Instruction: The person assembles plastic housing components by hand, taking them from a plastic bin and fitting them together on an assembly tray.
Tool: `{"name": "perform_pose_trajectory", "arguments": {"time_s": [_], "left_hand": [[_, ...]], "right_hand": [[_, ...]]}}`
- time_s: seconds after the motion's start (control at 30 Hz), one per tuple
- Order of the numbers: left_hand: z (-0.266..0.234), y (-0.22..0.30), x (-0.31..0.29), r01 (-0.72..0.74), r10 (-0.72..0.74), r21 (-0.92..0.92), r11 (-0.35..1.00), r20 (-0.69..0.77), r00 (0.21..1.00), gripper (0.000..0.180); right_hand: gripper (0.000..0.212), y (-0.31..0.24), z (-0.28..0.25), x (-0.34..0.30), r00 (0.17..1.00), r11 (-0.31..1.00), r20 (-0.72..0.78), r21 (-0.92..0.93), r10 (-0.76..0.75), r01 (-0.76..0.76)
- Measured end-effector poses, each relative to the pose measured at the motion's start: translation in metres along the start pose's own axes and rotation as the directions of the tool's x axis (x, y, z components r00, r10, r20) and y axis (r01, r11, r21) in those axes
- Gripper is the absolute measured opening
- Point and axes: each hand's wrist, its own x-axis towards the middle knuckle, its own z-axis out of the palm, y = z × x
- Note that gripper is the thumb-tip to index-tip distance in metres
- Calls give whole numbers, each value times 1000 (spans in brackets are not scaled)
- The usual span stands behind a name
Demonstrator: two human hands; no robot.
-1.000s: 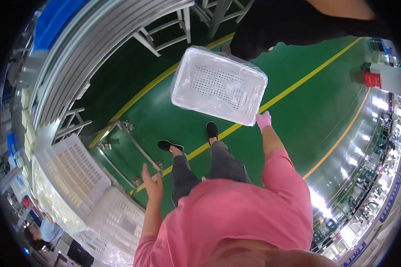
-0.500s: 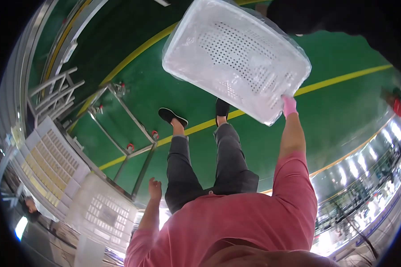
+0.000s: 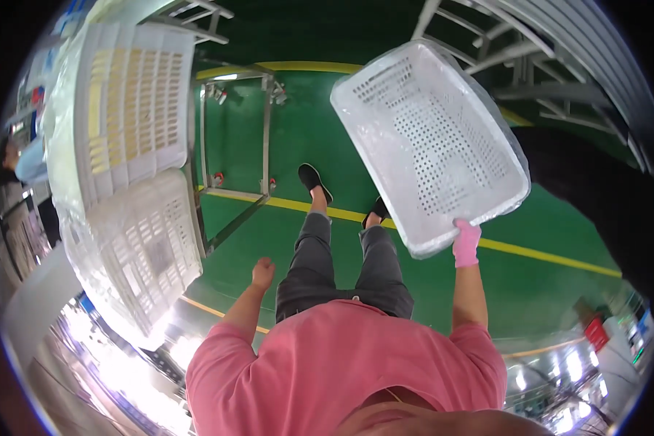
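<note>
White perforated rectangular basket (image 3: 436, 138), covered in clear film (image 3: 495, 112), hangs tilted above the green floor (image 3: 356, 283). Pink-gloved right hand (image 3: 466, 243) clamps its near edge; left hand (image 3: 264, 272), well apart, curls loosely.

1. One fisheye camera, the left of a side-by-side pair, looks from the wearer's own head, upright and unmirrored
2. It faces steeply down, with 12 o'clock pointing ahead of the wearer
3. The pink shirt (image 3: 341, 341) fills 6 o'clock, very near the lens; the shoes (image 3: 316, 183), just above the dial's centre, are much farther off, down on the green floor (image 3: 305, 123)
4. At middle range, the left hand (image 3: 264, 273) shows toward 8 o'clock, the right hand (image 3: 466, 243) toward 3
5. Coverage is very wide: white crates (image 3: 131, 109) at 9 to 10 o'clock and metal rails (image 3: 596, 51) at 2 lie close to the dark rim, where straight edges bow
</note>
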Motion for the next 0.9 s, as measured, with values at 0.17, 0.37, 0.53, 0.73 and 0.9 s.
{"name": "perform_pose_trajectory", "arguments": {"time_s": [0.17, 0.37, 0.53, 0.73, 0.9], "left_hand": [[40, -125, 12, 239, -228, -43, 970, 177, 957, 20], [28, -158, 18, -38, 28, 35, 999, 250, 968, 21], [-38, -115, -16, 386, -268, -470, 794, 299, 916, 19], [-47, -143, -42, 528, -377, -619, 582, 369, 849, 22], [-58, -126, -42, 565, -410, -704, 430, 405, 817, 15]], "right_hand": [[42, -64, 61, -55, 972, 999, 232, -1, 44, -45], [40, -64, 176, -92, 841, 994, 533, 3, 91, -109], [36, -61, 303, -138, 782, 987, 602, -119, 161, -112], [39, 4, 449, -160, 695, 979, 709, -201, 114, 44], [40, 33, 541, -163, 701, 925, 683, -370, 207, 88]]}}
